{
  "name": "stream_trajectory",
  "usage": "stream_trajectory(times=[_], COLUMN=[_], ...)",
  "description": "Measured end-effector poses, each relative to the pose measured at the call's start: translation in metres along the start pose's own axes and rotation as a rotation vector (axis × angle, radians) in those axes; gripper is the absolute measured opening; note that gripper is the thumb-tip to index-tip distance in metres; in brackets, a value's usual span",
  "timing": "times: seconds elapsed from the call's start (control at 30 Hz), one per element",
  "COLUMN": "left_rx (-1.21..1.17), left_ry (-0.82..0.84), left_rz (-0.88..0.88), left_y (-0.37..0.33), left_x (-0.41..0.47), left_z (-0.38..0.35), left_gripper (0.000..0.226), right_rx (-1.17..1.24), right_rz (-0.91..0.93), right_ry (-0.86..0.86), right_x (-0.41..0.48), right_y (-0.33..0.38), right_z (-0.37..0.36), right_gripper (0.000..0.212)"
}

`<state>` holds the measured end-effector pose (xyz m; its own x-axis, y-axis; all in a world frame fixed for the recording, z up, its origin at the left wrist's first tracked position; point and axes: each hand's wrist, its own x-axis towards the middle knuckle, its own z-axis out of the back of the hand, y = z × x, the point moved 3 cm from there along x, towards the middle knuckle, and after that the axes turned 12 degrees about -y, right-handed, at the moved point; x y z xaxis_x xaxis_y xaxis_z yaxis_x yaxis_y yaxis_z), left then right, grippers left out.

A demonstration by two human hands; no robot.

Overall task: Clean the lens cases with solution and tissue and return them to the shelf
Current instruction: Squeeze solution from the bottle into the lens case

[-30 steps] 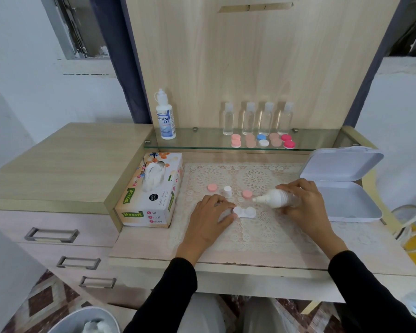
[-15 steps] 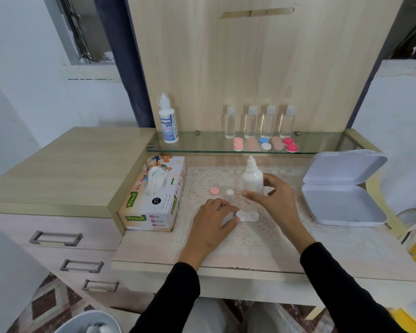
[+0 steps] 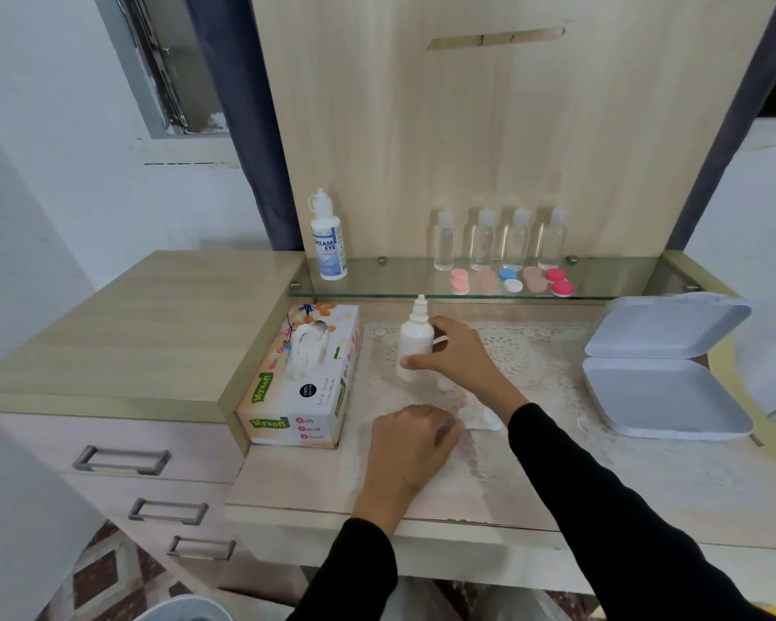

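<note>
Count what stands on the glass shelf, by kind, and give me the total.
Labelled solution bottle: 1
Small clear bottles: 4
Lens cases: 5
Total: 10

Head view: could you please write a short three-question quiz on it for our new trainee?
1. True or false: the small white bottle gripped by the right hand lies on its side.
2. How many clear bottles stand on the glass shelf? A) two B) four C) six
3. Fill in: just left of the lace mat sits the ____.

Key
1. False: it is upright, nozzle pointing up.
2. B.
3. Tissue box.
</note>
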<state>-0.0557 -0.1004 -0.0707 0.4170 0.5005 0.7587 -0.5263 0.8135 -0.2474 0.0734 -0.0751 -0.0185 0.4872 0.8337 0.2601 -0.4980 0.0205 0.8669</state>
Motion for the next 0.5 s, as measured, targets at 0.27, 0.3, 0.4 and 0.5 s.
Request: stream_trajectory(times=[0.27, 0.3, 0.4, 0.5], left_rx=[-0.275, -0.322, -0.347, -0.324], left_ry=[-0.443, -0.464, -0.403, -0.221], left_rz=[0.329, 0.424, 0.624, 0.761], left_y=[0.014, 0.018, 0.029, 0.038], left_x=[0.002, 0.001, 0.0, -0.001], left_z=[0.029, 0.03, 0.021, 0.008], left_gripper=[0.022, 0.024, 0.038, 0.051], right_rx=[-0.185, -0.198, -0.224, -0.269], right_rz=[0.091, 0.098, 0.124, 0.164], right_ry=[0.078, 0.074, 0.082, 0.114], right_x=[-0.006, -0.007, -0.011, -0.015], right_y=[-0.008, -0.009, -0.009, -0.009], right_z=[-0.007, -0.006, -0.005, -0.004], right_gripper=[0.055, 0.056, 0.06, 0.066])
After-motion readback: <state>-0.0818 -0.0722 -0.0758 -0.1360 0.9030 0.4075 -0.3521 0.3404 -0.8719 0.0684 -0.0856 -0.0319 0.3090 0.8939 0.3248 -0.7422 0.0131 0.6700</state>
